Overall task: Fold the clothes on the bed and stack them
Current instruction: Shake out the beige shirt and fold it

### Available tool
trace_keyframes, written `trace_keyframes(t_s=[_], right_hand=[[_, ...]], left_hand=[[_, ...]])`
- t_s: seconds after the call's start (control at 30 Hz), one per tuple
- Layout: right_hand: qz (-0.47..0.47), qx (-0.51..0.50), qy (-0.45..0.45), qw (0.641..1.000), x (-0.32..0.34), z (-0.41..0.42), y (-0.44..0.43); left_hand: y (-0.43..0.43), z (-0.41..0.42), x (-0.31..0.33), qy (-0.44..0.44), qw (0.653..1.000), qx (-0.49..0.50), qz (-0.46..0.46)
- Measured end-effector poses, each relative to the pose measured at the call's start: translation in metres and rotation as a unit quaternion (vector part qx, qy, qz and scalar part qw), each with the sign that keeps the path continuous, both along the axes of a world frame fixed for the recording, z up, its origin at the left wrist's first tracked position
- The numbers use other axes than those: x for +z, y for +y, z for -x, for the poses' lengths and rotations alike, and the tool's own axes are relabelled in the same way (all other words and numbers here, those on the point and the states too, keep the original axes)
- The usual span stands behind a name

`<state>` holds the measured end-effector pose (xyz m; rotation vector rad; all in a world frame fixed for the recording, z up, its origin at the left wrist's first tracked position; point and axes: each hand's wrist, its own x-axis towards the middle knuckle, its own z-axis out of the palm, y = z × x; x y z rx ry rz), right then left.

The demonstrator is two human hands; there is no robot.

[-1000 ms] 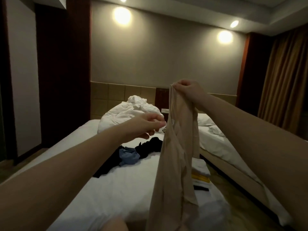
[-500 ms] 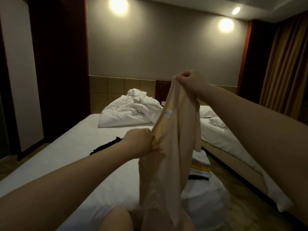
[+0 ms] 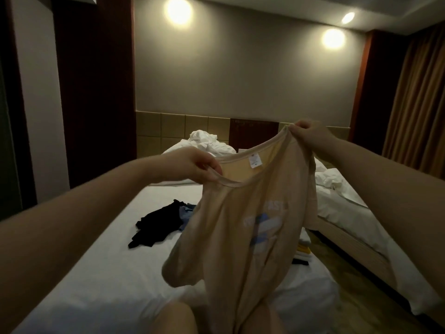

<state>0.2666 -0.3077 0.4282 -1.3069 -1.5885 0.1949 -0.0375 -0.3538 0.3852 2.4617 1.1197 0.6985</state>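
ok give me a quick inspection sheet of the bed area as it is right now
Surface: white bed sheet, mostly smooth.
Job's things: beige t-shirt held up, unfolded; black garment and blue garment lie loose on the sheet; folded stack at the bed's right edge, partly hidden by the t-shirt.
Clutter: crumpled white duvet at the headboard.
Hands: left hand and right hand each pinch the t-shirt's neckline.
Cables: nothing seen.
Surroundings: second bed to the right, curtain, wall lights on.

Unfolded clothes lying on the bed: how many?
2: a black garment left of the held beige T-shirt, and a blue garment beside it, partly behind that shirt, which may hide more.
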Motion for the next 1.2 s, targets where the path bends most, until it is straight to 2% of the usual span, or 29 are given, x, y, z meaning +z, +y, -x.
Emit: trace_keyframes(t_s=[0.1, 0.23, 0.43, 0.57, 0.7, 0.87, 1.0, 1.2], right_hand=[[0.037, 0.065, 0.034, 0.997, -0.001, -0.003, -0.003], [0.078, 0.125, 0.066, 0.987, -0.001, 0.001, -0.005], [0.072, 0.16, 0.093, 0.98, -0.006, 0.003, -0.004], [0.088, 0.16, 0.098, 0.978, -0.009, 0.0, -0.007], [0.098, 0.167, 0.103, 0.976, -0.01, 0.0, -0.01], [0.103, 0.174, 0.109, 0.973, -0.01, -0.001, -0.01], [0.107, 0.16, 0.091, 0.977, -0.012, 0.0, -0.012], [0.105, 0.132, 0.08, 0.982, -0.015, -0.007, -0.022]], left_hand=[[-0.001, 0.009, 0.019, 0.069, 0.997, 0.013, -0.016], [-0.006, 0.007, 0.029, 0.049, 0.999, 0.007, -0.017], [-0.008, 0.005, 0.025, -0.049, 0.997, -0.026, 0.053], [-0.005, 0.01, 0.018, -0.162, 0.968, -0.071, 0.178], [0.001, 0.019, 0.014, -0.224, 0.943, -0.086, 0.23], [0.002, 0.034, 0.014, -0.224, 0.935, -0.104, 0.255], [0.004, 0.027, 0.013, -0.164, 0.961, -0.062, 0.212], [0.002, 0.002, 0.016, -0.074, 0.983, -0.055, 0.158]])
